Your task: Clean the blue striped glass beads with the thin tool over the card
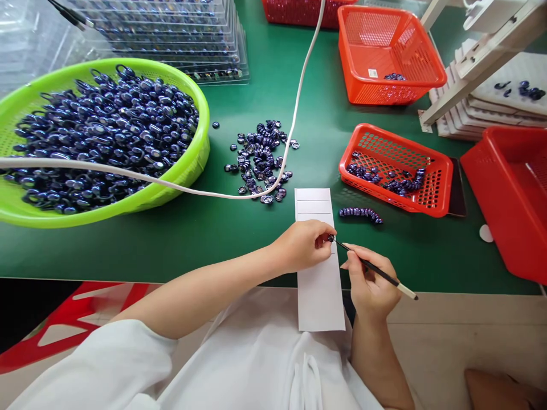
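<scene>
My left hand [305, 244] pinches a small dark shiny bead [331, 238] between thumb and fingertips. A thin, black-handled paintbrush [380, 272] with a pale end is gripped like a pen in my right hand [374, 282]. Its fine tip meets the bead, or comes very close to it. Beneath my left hand lies a long white paper strip [319, 302] with ruled lines, hanging over the table edge. Just beyond my hands, a curved row of dark beads [361, 213] rests on the green table [256, 239]. A loose pile of similar pieces [262, 159] lies farther off.
A lime-green basket [200, 131] heaped with dark looped pieces stands left, before stacked clear trays [222, 57]. Red baskets [442, 182] [354, 85] and a red bin [508, 210] stand right. A white cable [299, 97] loops across the table. A metal post [465, 71] rises back right.
</scene>
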{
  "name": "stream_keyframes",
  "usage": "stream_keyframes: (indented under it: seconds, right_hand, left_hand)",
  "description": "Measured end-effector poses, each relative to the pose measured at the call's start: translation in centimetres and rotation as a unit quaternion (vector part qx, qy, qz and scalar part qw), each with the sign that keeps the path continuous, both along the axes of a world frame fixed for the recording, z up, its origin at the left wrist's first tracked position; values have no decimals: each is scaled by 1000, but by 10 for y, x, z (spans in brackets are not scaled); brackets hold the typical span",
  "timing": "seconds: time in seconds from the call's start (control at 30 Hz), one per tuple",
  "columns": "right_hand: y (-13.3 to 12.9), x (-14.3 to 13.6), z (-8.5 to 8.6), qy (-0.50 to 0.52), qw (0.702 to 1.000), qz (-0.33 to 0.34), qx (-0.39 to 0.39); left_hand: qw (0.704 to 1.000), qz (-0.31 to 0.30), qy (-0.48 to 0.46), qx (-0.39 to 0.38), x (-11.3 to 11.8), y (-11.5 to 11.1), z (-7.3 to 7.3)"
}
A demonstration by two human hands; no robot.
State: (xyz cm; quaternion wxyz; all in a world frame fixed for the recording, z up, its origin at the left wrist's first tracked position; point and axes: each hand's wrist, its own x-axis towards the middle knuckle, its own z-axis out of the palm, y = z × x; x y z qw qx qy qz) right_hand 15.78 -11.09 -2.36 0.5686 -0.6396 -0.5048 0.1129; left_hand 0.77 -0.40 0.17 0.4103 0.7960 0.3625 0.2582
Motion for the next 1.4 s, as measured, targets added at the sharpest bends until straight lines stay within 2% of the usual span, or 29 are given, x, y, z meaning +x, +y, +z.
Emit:
stream_keyframes:
  seconds: [0.13, 0.3, 0.53, 0.67, 0.77, 0.83, 0.9, 1.0, 1.07, 1.17, 1.27, 1.33, 1.4]
  right_hand:
    - [0, 0, 2, 29, 999, -8, -25]
    - [-1, 1, 2, 18, 999, -4, -28]
    - [0, 0, -1, -20, 1000, 7, 8]
    - [3, -1, 3, 46, 998, 19, 31]
    - [5, -1, 7, 107, 993, 21, 42]
    - [7, 0, 9, 134, 990, 23, 45]
    - [8, 2, 10, 156, 986, 28, 49]
    - [10, 5, 11, 188, 980, 33, 52]
    - [11, 8, 12, 206, 977, 29, 47]
    - [9, 14, 12, 235, 971, 25, 33]
    - [7, 19, 12, 254, 966, 26, 24]
    - [6, 20, 12, 262, 964, 28, 23]
    - [6, 21, 11, 273, 961, 31, 24]
  left_hand:
    - [1000, -5, 20, 22, 0, -1, -2]
    - [999, -10, 30, 44, 1, -3, -3]
    - [999, -13, 44, 3, 2, -2, 2]
    - [999, -4, 35, -11, 0, 2, 5]
    - [996, 41, 65, 40, -11, 14, 11]
    - [983, 94, 130, 91, -25, 25, 19]
    - [956, 148, 221, 124, -41, 37, 27]
    - [907, 217, 334, 135, -58, 47, 37]
    - [889, 235, 368, 139, -60, 47, 42]
    - [901, 194, 345, 176, -45, 39, 43]
    - [934, 64, 272, 222, -16, 31, 37]
    - [945, -29, 217, 244, 5, 29, 29]
    - [949, -72, 183, 246, 22, 32, 18]
